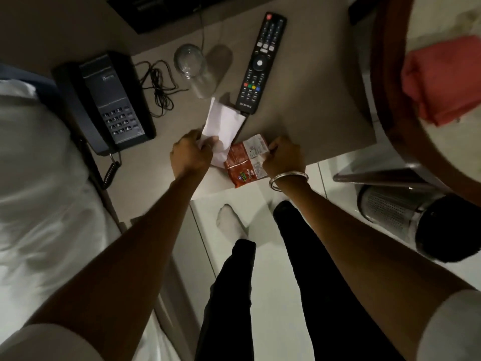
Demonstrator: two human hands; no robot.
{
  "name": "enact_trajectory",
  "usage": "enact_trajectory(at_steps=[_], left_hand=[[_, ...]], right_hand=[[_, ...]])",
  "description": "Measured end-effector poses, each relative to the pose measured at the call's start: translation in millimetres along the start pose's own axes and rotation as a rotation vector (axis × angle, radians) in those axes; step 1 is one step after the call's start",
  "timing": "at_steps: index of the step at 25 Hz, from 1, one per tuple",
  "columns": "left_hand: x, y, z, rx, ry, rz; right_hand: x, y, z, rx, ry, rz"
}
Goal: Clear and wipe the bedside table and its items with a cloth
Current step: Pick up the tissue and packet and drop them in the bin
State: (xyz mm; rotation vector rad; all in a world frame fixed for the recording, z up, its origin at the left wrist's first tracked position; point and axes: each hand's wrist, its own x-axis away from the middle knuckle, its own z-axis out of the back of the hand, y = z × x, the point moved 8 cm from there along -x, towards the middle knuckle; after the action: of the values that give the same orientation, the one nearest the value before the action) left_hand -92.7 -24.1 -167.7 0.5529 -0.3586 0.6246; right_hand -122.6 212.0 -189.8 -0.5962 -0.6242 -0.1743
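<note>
The beige bedside table [307,100] carries a black telephone [109,100], a tangled black cord [158,84], an empty drinking glass [194,69] and a black TV remote [260,63]. At the table's front edge my left hand [191,155] grips a white sheet of paper [223,123] by its near end. Beside it my right hand [283,157], with a metal bangle on the wrist, holds the right edge of an orange snack packet [242,162] lying on the table. A red cloth [442,82] rests on the round table to the right.
White bedding [39,178] fills the left side. A round wooden-rimmed table [390,87] stands at the right, with a metal mesh waste bin [406,217] on the floor below it. My legs and feet stand on pale floor tiles [273,269].
</note>
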Motion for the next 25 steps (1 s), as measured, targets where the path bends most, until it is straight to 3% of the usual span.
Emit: enact_trajectory(at_steps=[3,5,7,11,13,16,19,21,25], left_hand=[[47.5,10.0,-4.8,0.105,-0.001,0.027],[81.2,21.0,-12.2,0.138,-0.057,0.014],[121.9,42.1,-38.8,0.154,-0.174,-0.027],[194.4,87.5,-129.6,0.159,-0.501,-0.036],[222.9,121.1,-187.9,0.111,-0.642,-0.093],[262.4,178.5,-266.2,0.054,-0.749,-0.184],[300.0,236.4,-322.5,0.059,-0.83,-0.259],[320.4,274.7,-354.7,0.051,-0.867,-0.305],[334.1,322.1,-407.5,-0.039,-0.892,-0.167]], right_hand=[[34.9,43.8,13.6,-0.164,0.062,-0.088],[75.9,87.2,37.4,-0.311,0.208,-0.176],[126.9,147.8,72.0,-0.434,0.396,-0.264],[212.6,291.9,141.1,-0.466,0.884,-0.577],[235.0,360.2,165.6,-0.439,1.035,-0.728],[230.4,447.2,183.0,-0.488,0.995,-0.848],[194.6,495.7,184.7,-0.498,0.667,-0.799],[180.3,512.6,189.8,-0.546,0.533,-0.731],[194.3,534.1,207.3,-0.701,0.695,-0.717]])
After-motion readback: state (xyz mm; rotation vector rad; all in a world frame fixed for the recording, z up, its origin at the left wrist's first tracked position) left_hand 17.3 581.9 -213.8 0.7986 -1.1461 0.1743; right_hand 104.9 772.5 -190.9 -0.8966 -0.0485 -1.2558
